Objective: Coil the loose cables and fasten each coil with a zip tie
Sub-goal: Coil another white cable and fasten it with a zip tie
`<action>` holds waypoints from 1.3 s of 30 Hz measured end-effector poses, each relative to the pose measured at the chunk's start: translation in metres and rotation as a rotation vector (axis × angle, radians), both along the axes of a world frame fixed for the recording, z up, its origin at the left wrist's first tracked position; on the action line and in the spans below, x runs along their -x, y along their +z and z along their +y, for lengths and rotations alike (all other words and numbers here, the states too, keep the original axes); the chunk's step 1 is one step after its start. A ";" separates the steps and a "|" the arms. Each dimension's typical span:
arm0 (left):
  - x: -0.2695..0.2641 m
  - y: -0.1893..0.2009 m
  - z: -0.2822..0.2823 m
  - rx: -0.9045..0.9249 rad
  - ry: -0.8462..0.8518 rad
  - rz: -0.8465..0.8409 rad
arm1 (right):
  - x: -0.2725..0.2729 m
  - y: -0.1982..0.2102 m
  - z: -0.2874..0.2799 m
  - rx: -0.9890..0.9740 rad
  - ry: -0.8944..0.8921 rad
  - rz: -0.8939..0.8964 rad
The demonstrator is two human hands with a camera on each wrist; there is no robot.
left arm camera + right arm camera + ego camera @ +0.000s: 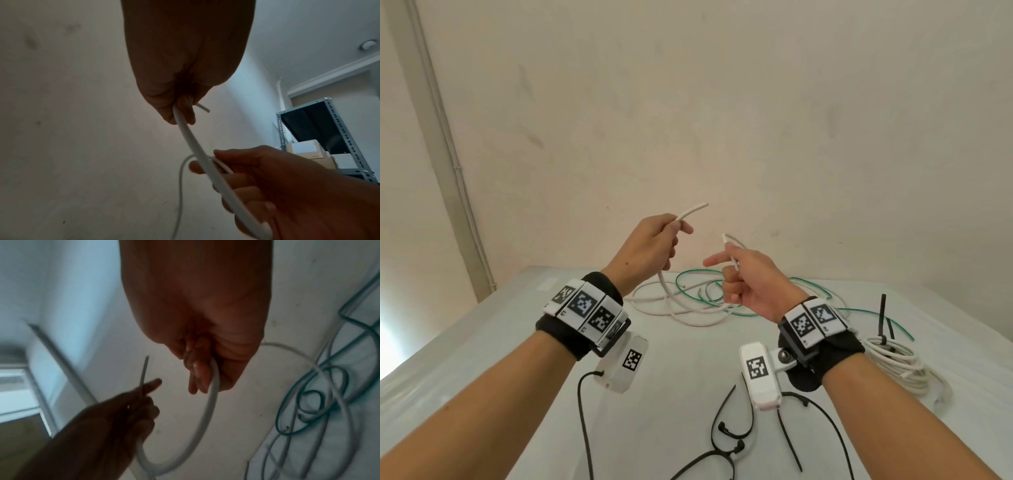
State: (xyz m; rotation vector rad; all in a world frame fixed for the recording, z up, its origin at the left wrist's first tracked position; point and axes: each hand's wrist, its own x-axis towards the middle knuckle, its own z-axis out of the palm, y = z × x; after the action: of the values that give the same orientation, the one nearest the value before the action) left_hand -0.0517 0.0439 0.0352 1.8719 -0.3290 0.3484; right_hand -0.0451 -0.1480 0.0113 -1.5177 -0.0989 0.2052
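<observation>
Both hands are raised above the table (482, 342), each holding the white cable (681, 313). My left hand (676, 233) grips it near one end, and a short tip (695, 209) sticks out past the fingers. My right hand (729, 270) pinches another stretch, index finger pointing left. In the right wrist view the white cable (211, 402) hangs in a U from my right hand (201, 374) to my left hand (133, 405). In the left wrist view my left hand (180, 110) grips the cable (195, 146), which runs down into my right hand (257, 178). The remaining cable lies in loose loops on the table.
A green cable (702, 284) lies tangled with the white loops at the back. At the right sits a coiled white cable (893, 363) bound with a black zip tie (883, 322). Several loose black zip ties (726, 435) lie near the front edge. A wall stands close behind the table.
</observation>
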 end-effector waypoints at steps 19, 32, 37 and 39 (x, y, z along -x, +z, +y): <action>-0.007 -0.004 0.006 -0.292 -0.013 -0.085 | 0.005 0.000 0.012 0.432 -0.176 -0.628; 0.004 -0.004 0.011 -0.227 -0.095 0.030 | -0.003 0.009 0.001 0.400 -0.143 -0.683; 0.005 -0.010 0.014 -0.185 -0.082 0.048 | -0.010 0.003 -0.010 0.458 -0.302 -0.731; 0.004 -0.011 0.018 -0.154 -0.062 0.050 | -0.013 -0.003 -0.014 0.430 -0.382 -0.709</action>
State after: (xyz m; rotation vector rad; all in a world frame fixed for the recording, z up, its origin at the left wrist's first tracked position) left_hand -0.0559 0.0616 0.0239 2.0133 -0.3882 0.2389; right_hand -0.0316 -0.1619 0.0087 -1.9440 -0.3395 -0.6641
